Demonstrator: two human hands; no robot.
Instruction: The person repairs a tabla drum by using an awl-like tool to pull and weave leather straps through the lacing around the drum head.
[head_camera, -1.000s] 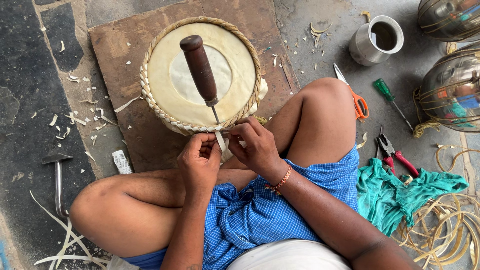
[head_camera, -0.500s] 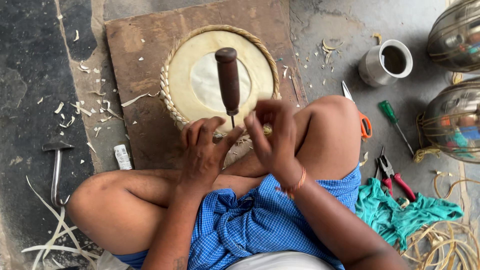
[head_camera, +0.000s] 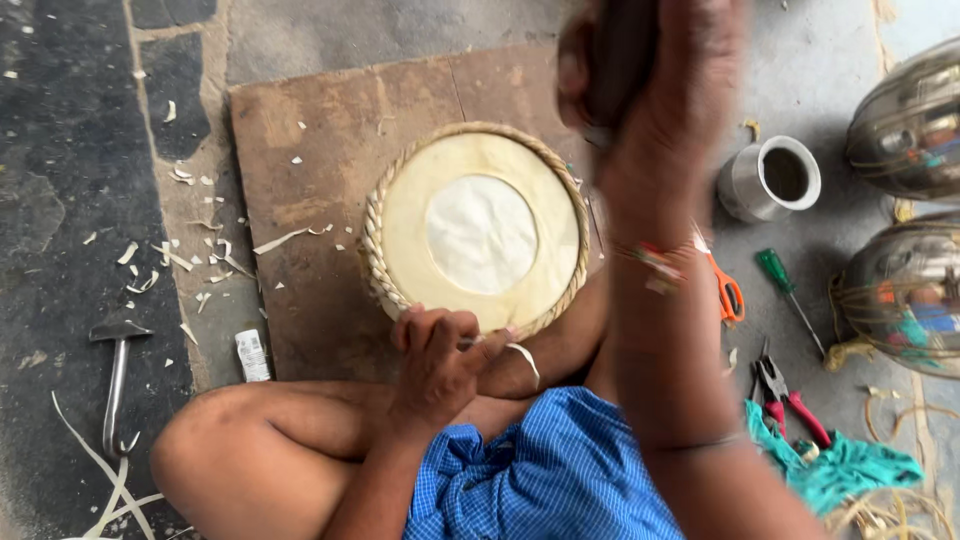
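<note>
Fingers (head_camera: 440, 335) of the left hand (head_camera: 435, 365) curl shut on a pale cane strip (head_camera: 524, 358) at the round woven disc's (head_camera: 478, 232) six o'clock rim. Right hand (head_camera: 650, 90), blurred at one o'clock, grips a dark tool handle (head_camera: 620, 50). Likely light, stiff-centred; best held by its braided edge.

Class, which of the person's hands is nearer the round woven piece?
Left. The left hand touches the round woven piece at its near rim; the right hand is raised above its far right edge.

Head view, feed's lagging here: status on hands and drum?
Left hand pinching strip at drum rim. Right hand raised, gripping dark handle, blurred. Nothing blocking.
</note>
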